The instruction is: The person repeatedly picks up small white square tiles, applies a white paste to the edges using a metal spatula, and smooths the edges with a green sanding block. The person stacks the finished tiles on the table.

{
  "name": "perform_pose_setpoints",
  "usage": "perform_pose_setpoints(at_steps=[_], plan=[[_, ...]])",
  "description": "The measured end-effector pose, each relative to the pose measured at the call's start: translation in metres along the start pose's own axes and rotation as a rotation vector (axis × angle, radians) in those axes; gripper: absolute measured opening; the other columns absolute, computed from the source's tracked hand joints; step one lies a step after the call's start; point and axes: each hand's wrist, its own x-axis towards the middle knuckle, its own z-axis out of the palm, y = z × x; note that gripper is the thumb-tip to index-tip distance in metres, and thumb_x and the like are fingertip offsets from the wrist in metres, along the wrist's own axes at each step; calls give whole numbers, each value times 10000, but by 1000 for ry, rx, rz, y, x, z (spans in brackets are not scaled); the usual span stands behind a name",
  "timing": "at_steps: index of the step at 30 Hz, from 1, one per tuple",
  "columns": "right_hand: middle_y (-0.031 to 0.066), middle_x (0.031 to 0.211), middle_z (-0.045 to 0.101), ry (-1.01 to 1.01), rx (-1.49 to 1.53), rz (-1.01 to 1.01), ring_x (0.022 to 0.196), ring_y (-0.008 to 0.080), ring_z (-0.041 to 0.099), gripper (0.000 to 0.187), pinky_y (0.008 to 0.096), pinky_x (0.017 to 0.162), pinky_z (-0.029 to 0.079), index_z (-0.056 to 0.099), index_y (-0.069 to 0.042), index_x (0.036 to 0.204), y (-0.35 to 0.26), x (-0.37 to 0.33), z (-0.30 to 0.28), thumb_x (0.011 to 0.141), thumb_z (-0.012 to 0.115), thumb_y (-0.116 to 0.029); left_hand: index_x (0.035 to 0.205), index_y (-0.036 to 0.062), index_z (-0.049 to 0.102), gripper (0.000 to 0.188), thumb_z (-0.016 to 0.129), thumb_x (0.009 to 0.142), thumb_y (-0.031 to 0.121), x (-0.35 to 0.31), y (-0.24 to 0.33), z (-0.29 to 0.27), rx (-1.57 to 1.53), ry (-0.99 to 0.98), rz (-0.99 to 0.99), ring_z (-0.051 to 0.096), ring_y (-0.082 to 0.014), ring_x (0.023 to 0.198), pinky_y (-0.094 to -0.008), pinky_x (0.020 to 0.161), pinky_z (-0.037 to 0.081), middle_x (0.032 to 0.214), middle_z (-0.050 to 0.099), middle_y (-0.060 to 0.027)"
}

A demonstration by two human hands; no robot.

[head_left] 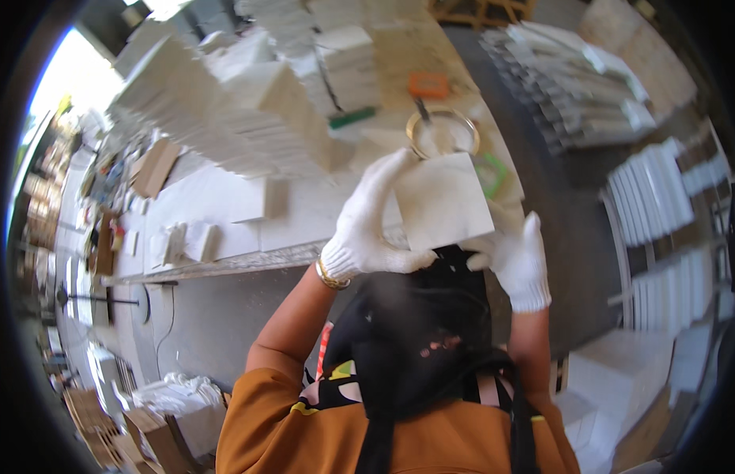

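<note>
A square white tile [444, 202] is held up, tilted, over the front edge of the workbench. My left hand [367, 227], in a white knitted glove, spans its left side, fingers at the upper corner and thumb beneath the lower one. At its lower right corner is my gloved right hand [519, 259], with blurred fingers reaching behind the tile's right edge. One right finger points up, clear of the tile, and the thumb lies below the corner. Just beyond the tile, a gold-coloured ring [470, 129] rests on the bench, beside a bright green object [491, 175].
Tall stacks of white tiles [261, 110] cover the bench's back left. An orange block [428, 85] and a green-edged tool [352, 118] lie farther back. Small white pieces [186, 241] sit near the front left edge. White slabs on racks [650, 193] stand to the right.
</note>
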Motion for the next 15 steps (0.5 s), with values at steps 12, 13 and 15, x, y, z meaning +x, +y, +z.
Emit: perform_pose_setpoints(at_steps=[12,13,15], plan=[[166,1319,617,670,-3,-450,1183,263,624,525,423,976,519,479,47,1409,27,-109,-73,983,566,-247,1565,1,243,1144,864,723,464,-64,-28,125,-244,-449,-270,406,-297,1434,-402,1129,380,1569,379,-203],[167,1337,607,728,21,-512,1194,267,618,525,425,971,522,478,41,1414,27,-121,-83,985,568,-248,1560,-2,256,1105,855,746,445,-68,-27,125,-331,-497,-321,427,-291,1417,-400,1123,385,1551,409,-201],[162,1360,592,749,64,-567,1202,274,611,531,426,966,525,469,27,1425,20,-142,-94,994,567,-266,1553,-6,277,1049,841,779,421,-74,-27,126,-441,-572,-399,465,-286,1385,-403,1113,391,1514,461,-203]])
